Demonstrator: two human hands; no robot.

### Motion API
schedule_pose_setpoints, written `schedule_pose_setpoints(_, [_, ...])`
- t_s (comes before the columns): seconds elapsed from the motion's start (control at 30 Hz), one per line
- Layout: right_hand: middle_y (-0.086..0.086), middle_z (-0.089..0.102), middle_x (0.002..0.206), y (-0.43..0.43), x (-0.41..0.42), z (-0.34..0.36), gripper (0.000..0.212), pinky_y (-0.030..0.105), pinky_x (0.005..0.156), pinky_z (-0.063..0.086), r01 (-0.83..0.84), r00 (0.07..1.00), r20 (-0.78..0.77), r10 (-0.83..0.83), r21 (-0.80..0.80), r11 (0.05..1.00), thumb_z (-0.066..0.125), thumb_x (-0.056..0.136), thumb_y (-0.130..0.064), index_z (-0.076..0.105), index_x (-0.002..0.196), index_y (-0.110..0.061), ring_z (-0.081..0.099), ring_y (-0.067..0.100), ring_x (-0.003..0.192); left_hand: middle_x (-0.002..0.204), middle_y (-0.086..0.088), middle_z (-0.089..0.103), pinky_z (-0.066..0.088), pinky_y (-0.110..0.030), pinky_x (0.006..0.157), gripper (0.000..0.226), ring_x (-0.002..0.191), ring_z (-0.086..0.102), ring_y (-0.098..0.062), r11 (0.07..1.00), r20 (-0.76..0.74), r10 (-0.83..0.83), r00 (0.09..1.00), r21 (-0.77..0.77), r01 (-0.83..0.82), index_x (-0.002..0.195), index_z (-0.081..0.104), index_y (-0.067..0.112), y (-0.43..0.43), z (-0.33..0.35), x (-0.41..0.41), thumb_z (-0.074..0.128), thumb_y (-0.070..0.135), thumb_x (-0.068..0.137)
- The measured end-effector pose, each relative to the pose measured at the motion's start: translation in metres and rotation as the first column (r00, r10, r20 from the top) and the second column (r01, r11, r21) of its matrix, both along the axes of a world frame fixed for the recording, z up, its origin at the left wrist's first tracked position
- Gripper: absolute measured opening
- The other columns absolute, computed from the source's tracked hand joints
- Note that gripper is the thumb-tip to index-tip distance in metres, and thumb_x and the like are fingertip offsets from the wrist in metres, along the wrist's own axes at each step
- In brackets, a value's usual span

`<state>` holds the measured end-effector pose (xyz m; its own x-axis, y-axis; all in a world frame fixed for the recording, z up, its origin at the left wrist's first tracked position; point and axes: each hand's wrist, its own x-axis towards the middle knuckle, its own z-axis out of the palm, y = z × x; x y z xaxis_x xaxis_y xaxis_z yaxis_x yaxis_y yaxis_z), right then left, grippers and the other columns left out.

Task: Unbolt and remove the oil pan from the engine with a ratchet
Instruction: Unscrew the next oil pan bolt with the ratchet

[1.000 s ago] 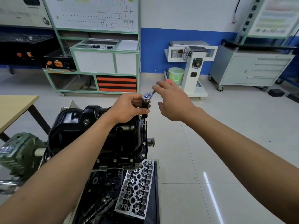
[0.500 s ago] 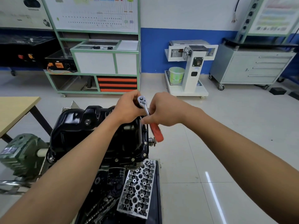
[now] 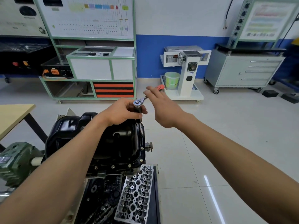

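— Pale floor tiles [image 3: 226,143] and a blue-banded wall fill the head view. What stands at the back?
— A green-framed training bench [image 3: 100,62] at upper left, a white stand [image 3: 188,68] with a green bucket [image 3: 172,79] at centre, and a grey drawer cabinet [image 3: 242,70] at upper right.
— And the oil pan?
— The black oil pan [image 3: 116,143] sits at lower centre-left on the engine [image 3: 100,171], with bolts showing along its lower rim. A bare cylinder head [image 3: 137,196] lies just below it.
— The ratchet?
— The ratchet [image 3: 138,103] is just above the pan's right edge, and its extension bar [image 3: 140,126] runs down to the flange there.
— The hands?
— The left hand [image 3: 123,113] has its fingers curled round the bar right under the ratchet head. The right hand [image 3: 163,109] lies over the orange handle with its fingers loosely curled on it, and the handle's tip pokes out beyond them.
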<state>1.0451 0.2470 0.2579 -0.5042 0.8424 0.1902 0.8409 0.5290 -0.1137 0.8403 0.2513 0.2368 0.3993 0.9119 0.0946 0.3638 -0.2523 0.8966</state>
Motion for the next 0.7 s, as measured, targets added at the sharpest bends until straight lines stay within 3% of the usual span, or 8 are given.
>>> schedule_pose_setpoints(0.1, [0.000,0.012,0.163,-0.001,0.006,-0.002,0.079,0.045,0.100,0.046,0.014,1.000,-0.011,-0.014,0.033,0.999,0.055,0.087,0.002,0.020,0.155,-0.017,0.026,0.031,0.141,0.095,-0.003,0.077,0.056,-0.022,0.082,0.019,0.083,0.072,-0.015,0.999,0.065,0.049,0.997,0.011,-0.049,0.100,0.072,0.005,-0.001,-0.003,0.004,0.072,-0.009,0.088])
schedule_pose_setpoints(0.2, [0.006,0.035,0.149,-0.010,0.003,0.001,0.062,0.041,0.089,0.048,0.085,0.995,0.045,-0.089,0.092,0.992,0.057,0.091,-0.009,0.031,0.147,-0.015,0.043,0.030,0.126,0.089,0.003,0.078,0.056,-0.019,0.081,0.024,0.086,0.073,-0.010,0.993,0.111,0.109,0.988,0.025,-0.113,0.098,0.074,0.013,0.001,-0.010,0.007,0.075,-0.007,0.086])
schedule_pose_setpoints(0.27, [0.007,0.053,0.118,-0.021,-0.002,0.009,0.035,0.035,0.069,0.043,0.141,0.985,0.081,-0.155,0.155,0.978,0.055,0.094,-0.016,0.048,0.128,-0.016,0.056,0.030,0.100,0.091,0.003,0.079,0.057,-0.024,0.086,0.022,0.089,0.075,-0.014,0.989,0.108,0.136,0.985,0.039,-0.141,0.098,0.076,0.016,0.004,-0.013,0.007,0.079,-0.001,0.085])
schedule_pose_setpoints(0.37, [-0.001,0.037,0.073,-0.038,-0.008,0.026,0.005,0.028,0.050,0.023,0.207,0.961,0.143,-0.236,0.193,0.959,0.056,0.095,-0.023,0.054,0.094,-0.018,0.042,0.018,0.058,0.094,-0.002,0.079,0.057,-0.033,0.091,0.019,0.090,0.075,-0.022,0.980,0.081,0.173,0.982,0.084,-0.179,0.100,0.077,0.015,0.005,-0.015,0.007,0.082,0.006,0.084])
schedule_pose_setpoints(0.47, [-0.003,0.031,0.069,-0.049,-0.017,0.031,0.026,0.029,0.047,0.018,0.181,0.971,0.137,-0.198,0.122,0.976,0.059,0.093,-0.031,0.040,0.077,-0.021,0.031,0.014,0.054,0.087,-0.008,0.077,0.059,-0.028,0.077,0.014,0.076,0.071,-0.017,0.973,0.096,0.171,0.981,0.138,-0.184,0.093,0.073,0.007,0.003,-0.015,0.010,0.081,-0.001,0.083])
schedule_pose_setpoints(0.57, [-0.002,0.034,0.068,-0.054,-0.026,0.027,0.038,0.028,0.047,0.019,0.134,0.980,0.137,-0.146,0.092,0.987,0.061,0.090,-0.034,0.033,0.067,-0.021,0.033,0.014,0.054,0.061,0.012,0.063,0.044,-0.013,0.058,0.035,0.057,0.052,-0.001,0.964,0.103,0.196,0.975,0.163,-0.211,0.070,0.061,0.017,0.001,-0.016,0.014,0.078,-0.013,0.078])
schedule_pose_setpoints(0.63, [-0.003,0.036,0.068,-0.050,-0.022,0.026,0.036,0.028,0.047,0.020,0.169,0.979,0.107,-0.176,0.074,0.983,0.063,0.088,-0.031,0.035,0.067,-0.022,0.036,0.014,0.054,0.060,0.013,0.062,0.043,-0.013,0.058,0.037,0.056,0.053,0.000,0.960,0.099,0.206,0.974,0.170,-0.220,0.070,0.059,0.019,0.000,-0.018,0.016,0.080,-0.010,0.078])
schedule_pose_setpoints(0.7, [-0.004,0.034,0.068,-0.044,-0.013,0.027,0.018,0.028,0.049,0.023,0.207,0.972,0.092,-0.217,0.105,0.973,0.064,0.089,-0.026,0.051,0.078,-0.019,0.040,0.018,0.057,0.066,0.002,0.068,0.050,-0.019,0.063,0.026,0.061,0.062,-0.006,0.969,0.079,0.174,0.982,0.161,-0.185,0.075,0.065,0.017,-0.002,-0.017,0.014,0.084,-0.001,0.079])
